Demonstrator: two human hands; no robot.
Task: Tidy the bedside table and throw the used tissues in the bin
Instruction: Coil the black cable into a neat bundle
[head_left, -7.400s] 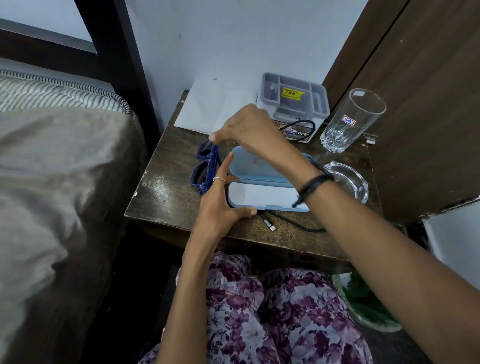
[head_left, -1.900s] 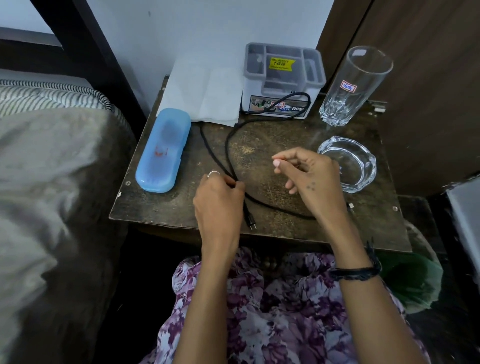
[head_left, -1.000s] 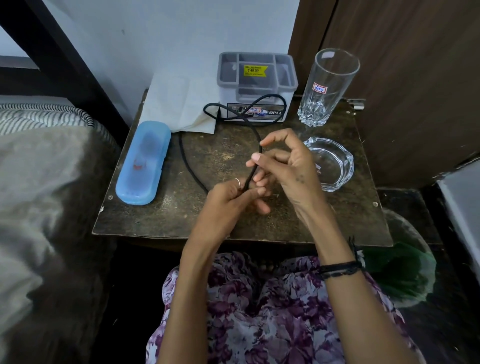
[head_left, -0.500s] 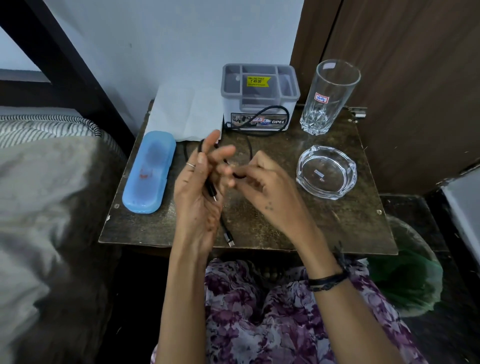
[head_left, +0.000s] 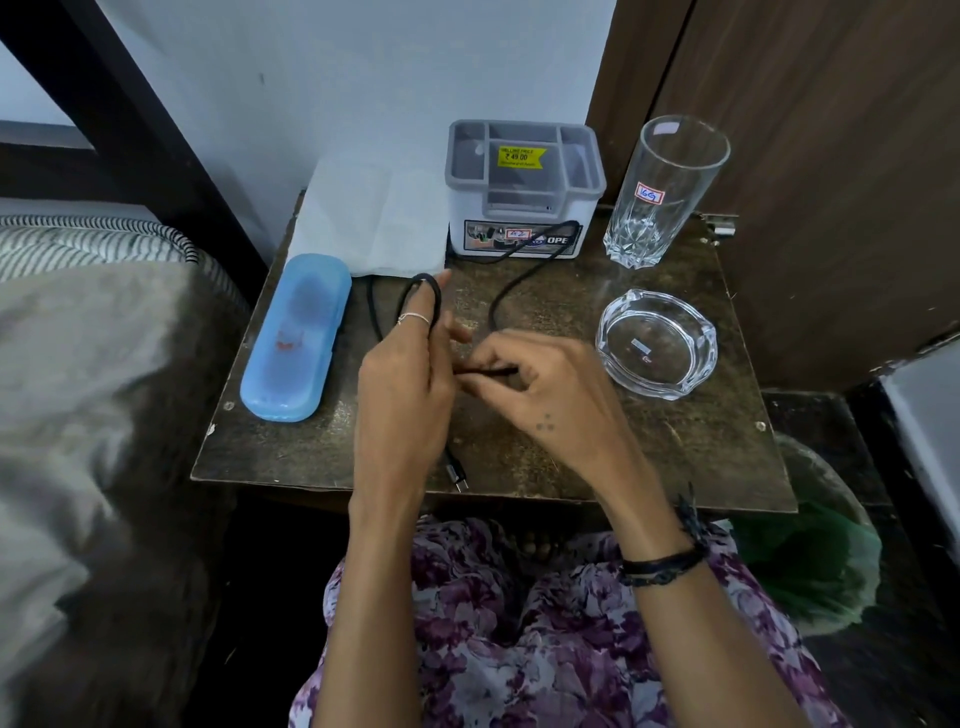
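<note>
Both hands wind a black cable above the bedside table.

The left hand (head_left: 402, 384) is raised with the black cable (head_left: 500, 306) looped over its fingers; the right hand (head_left: 540, 397) pinches a stretch of the same cable. The cable trails back past the grey organiser box (head_left: 524, 189). On the bedside table (head_left: 649, 452) lie a closed blue glasses case (head_left: 296, 338), white tissue (head_left: 374, 218), a tumbler (head_left: 665, 192) and a glass ashtray (head_left: 655, 343). The bin (head_left: 815, 561) sits lower right.

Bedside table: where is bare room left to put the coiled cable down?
Free: the front strip of the bedside table below the ashtray, and the front left corner below the blue case. Crowded: the back row, tissue, organiser, glass.
</note>
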